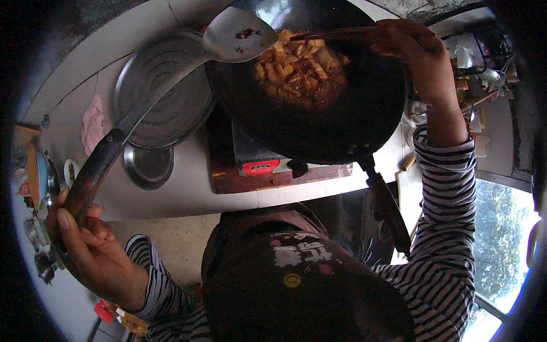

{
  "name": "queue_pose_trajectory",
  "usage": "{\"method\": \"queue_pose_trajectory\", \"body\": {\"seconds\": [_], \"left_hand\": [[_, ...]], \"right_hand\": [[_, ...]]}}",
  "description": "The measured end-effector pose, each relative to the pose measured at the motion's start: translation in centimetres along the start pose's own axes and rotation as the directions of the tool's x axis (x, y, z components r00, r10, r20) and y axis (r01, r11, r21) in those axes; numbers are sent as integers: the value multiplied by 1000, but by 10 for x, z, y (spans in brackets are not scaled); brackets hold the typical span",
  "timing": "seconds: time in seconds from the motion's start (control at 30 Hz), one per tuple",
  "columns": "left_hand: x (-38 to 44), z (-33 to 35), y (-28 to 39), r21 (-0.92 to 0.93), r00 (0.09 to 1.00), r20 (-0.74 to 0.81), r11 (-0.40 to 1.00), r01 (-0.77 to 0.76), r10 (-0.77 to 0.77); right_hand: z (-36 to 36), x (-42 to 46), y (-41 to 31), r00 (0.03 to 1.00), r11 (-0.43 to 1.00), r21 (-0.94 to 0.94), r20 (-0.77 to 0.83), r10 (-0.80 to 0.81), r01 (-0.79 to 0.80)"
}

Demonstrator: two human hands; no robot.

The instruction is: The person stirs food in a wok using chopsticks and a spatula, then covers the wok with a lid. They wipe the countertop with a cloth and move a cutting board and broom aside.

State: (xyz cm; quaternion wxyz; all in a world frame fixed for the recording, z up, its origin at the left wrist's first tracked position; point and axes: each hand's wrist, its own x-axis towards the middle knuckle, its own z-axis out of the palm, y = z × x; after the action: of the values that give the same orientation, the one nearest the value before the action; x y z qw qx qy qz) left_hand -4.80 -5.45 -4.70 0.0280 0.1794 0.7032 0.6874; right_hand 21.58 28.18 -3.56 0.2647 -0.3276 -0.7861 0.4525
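My left hand (92,246) grips the dark handle of a metal wok spatula (166,89). Its blade is raised at the wok's left rim, with a few dark bits of food on it. My right hand (408,47) holds a pair of wooden chopsticks (337,33) over the far side of the black wok (307,132). Their tips reach the browned chunks of food (305,70), which lie in dark sauce. The wok sits above a portable gas stove (260,166), its long handle (386,213) pointing towards me.
Left of the wok lies a large round ridged metal lid (166,98), with a small metal dish (149,166) in front. A pink cloth (92,122) is beside the lid. The stove stands on a brown board (239,184). Utensils on a rack (487,75) are at right, near a window (500,239).
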Motion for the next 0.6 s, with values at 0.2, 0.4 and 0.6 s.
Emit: {"method": "queue_pose_trajectory", "body": {"seconds": [0.2, 0.4, 0.6], "left_hand": [[3, -3, -3, -3, 1000, 7, 1000, 20, -20], [4, -5, -7, -34, 1000, 22, 999, 14, -13], [2, 4, -1, 55, 999, -33, 998, 6, -5]], "right_hand": [[1, 9, 13, 999, 999, 33, 36, 2, -3], [11, 13, 18, 997, 998, 30, 63, 50, -52], [13, 16, 11, 997, 999, -21, 64, 46, -45]]}}
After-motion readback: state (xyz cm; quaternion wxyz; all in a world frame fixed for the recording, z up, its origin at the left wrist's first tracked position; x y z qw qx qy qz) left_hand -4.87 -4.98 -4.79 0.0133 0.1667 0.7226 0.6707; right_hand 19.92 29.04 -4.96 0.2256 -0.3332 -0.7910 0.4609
